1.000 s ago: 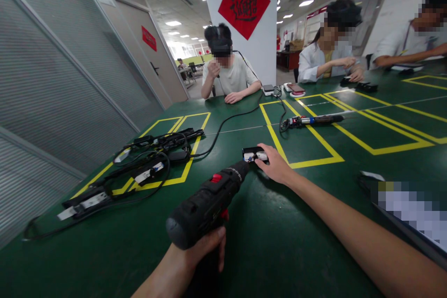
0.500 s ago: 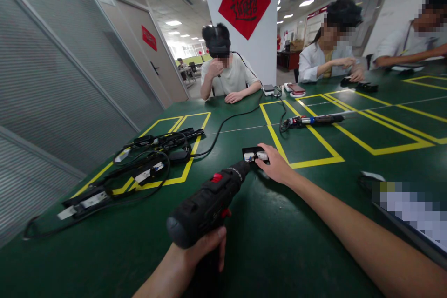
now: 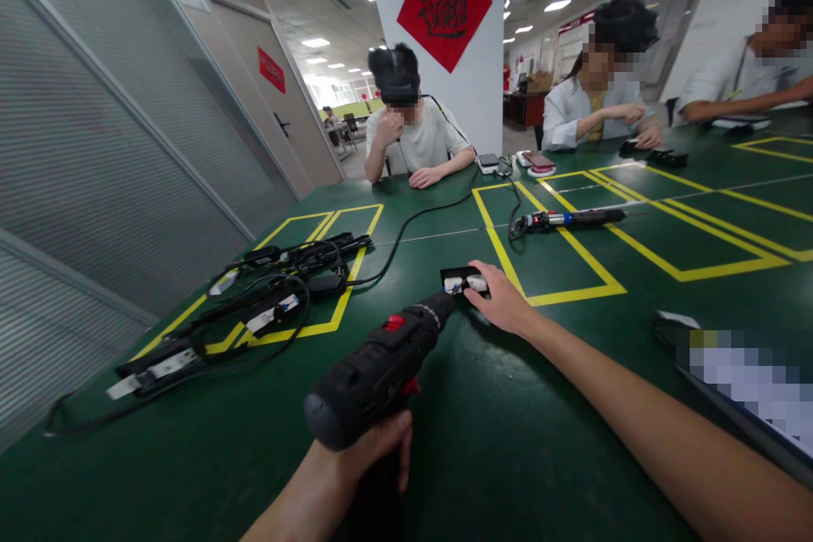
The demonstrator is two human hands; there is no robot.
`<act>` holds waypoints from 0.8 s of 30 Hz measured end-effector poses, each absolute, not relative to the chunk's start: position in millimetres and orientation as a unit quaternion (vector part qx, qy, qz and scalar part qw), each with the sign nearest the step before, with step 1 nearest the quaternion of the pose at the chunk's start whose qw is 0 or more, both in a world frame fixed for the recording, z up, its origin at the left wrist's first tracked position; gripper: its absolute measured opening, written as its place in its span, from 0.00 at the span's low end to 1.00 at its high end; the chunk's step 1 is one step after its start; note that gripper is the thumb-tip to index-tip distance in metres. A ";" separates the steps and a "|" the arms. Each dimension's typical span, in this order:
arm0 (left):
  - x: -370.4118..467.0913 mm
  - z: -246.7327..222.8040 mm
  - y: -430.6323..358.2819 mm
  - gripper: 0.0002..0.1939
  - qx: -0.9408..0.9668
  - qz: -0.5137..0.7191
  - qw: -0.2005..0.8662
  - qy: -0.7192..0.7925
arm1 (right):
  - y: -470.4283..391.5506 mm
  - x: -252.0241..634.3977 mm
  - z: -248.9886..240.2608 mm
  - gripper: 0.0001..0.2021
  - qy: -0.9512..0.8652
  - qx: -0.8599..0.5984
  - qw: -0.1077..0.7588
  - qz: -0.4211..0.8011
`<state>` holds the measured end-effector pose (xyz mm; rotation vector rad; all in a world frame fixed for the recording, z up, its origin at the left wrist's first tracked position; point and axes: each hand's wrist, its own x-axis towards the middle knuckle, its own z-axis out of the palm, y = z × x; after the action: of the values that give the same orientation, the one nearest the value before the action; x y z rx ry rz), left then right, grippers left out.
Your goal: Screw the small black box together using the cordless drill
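A black cordless drill (image 3: 372, 377) with red switches is in my left hand (image 3: 365, 456), fingers wrapped round its grip. Its chuck points away from me, and the tip reaches the near left edge of a small black case (image 3: 448, 275) with white parts inside. Whether the bit touches the case cannot be seen. My right hand (image 3: 505, 305) pinches the right end of that case between thumb and fingers, against the green table (image 3: 508, 415).
Black cased devices with cables (image 3: 273, 296) lie at left on yellow tape outlines. A thin electric tool (image 3: 572, 218) lies across the taped area ahead. A pixelated flat object (image 3: 749, 389) is at right. Three people sit across the table, one opposite me (image 3: 419, 131).
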<state>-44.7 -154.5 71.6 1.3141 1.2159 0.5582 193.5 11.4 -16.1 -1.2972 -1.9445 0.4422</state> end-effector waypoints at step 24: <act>-44.0 71.1 -153.9 0.19 0.582 0.242 0.571 0.525 | 12.1 192.5 -17.1 0.22 -0.761 -0.503 0.375 0.169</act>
<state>-44.0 -153.9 71.1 1.3664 1.2328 0.5668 192.5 12.1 -17.1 -1.2868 -1.9472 0.4328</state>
